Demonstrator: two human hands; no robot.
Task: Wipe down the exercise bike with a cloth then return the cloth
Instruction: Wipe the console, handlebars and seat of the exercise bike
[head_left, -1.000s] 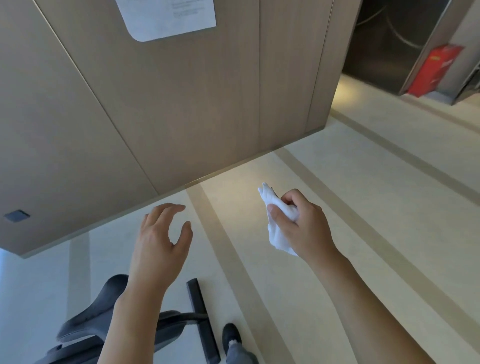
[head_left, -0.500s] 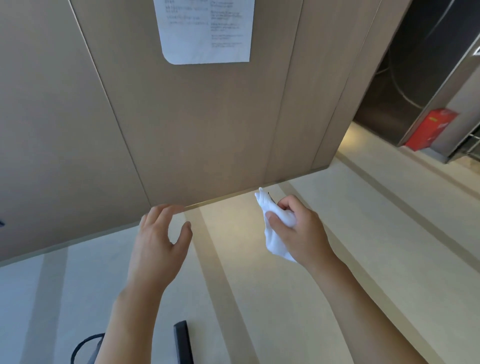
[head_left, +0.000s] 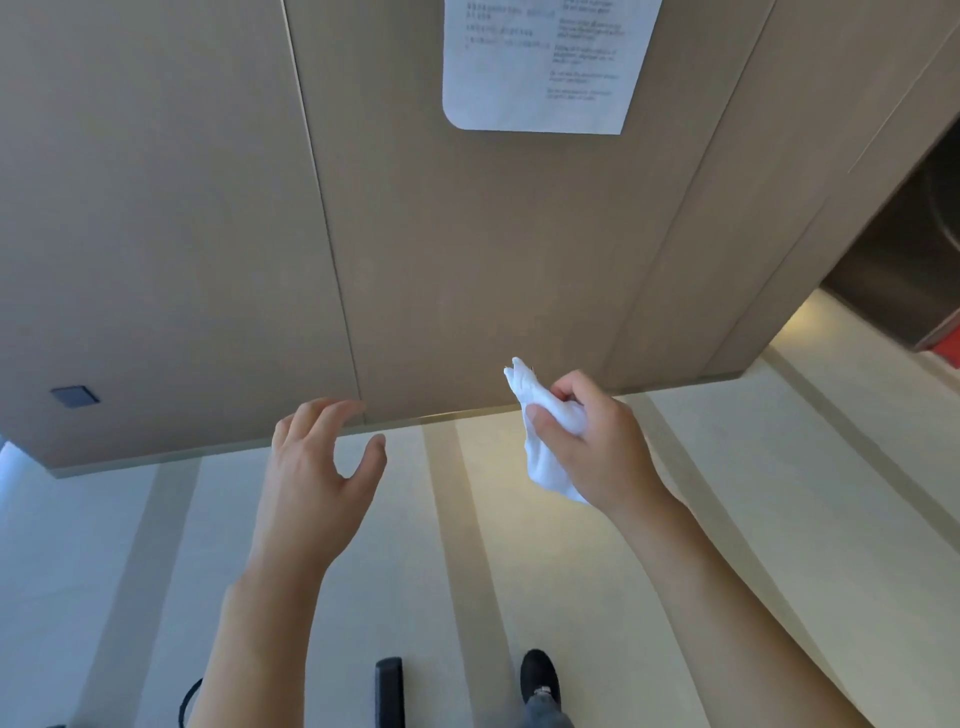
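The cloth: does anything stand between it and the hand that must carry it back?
Nothing does. The right hand already grips the white cloth in its fingers. The left hand is beside it, apart and holding nothing. The place where the cloth must return is not in view.

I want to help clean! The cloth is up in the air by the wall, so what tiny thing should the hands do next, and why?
Probably lower the right hand and turn back down toward the bike. It grips the white cloth in the air before the wall, touching nothing. Only a black bar of the bike shows, at the bottom edge. The left hand is open and holds nothing.
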